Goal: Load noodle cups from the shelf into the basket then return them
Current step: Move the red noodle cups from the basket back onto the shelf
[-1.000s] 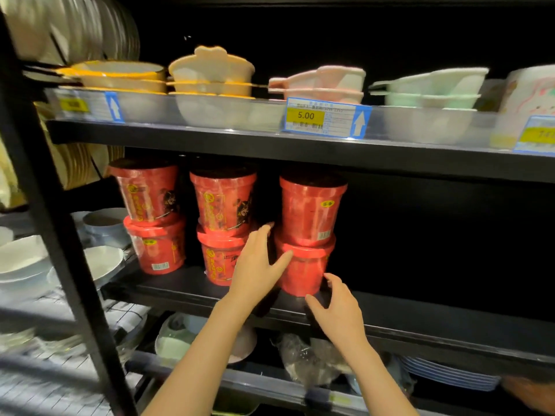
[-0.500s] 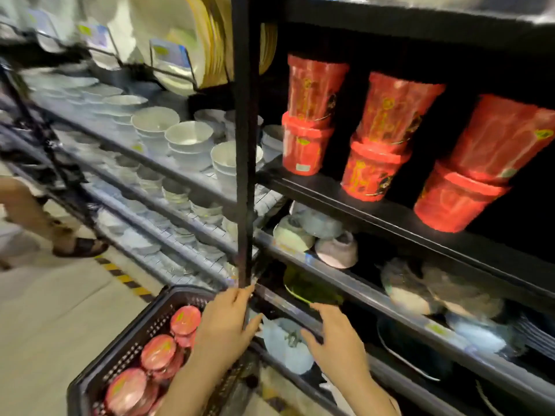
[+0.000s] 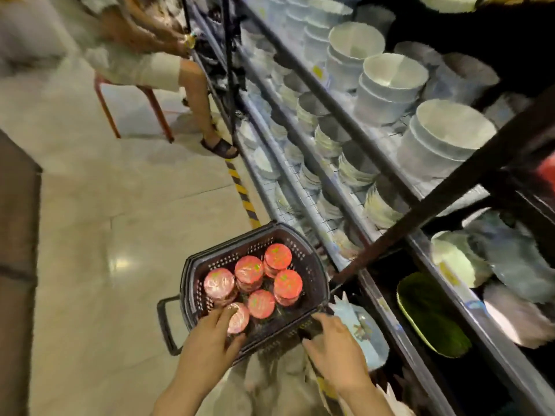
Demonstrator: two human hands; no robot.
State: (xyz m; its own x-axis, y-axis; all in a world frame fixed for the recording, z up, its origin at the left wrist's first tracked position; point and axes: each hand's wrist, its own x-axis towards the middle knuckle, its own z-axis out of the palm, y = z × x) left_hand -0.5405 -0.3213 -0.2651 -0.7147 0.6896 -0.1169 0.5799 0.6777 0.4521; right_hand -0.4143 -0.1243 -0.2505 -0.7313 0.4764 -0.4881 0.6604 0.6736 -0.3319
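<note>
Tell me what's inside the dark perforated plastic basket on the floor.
The dark perforated plastic basket holds six red-lidded noodle cups, upright. The left hand partly covers the nearest; the basket floor is mostly hidden.

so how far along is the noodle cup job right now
Loaded: six red-lidded noodle cups stand upright in the dark perforated plastic basket on the floor. In hand: the left hand reaches onto the nearest cup, and the right hand is at the basket's near rim. Left: all six cups seem yet to go back on the shelf.
</note>
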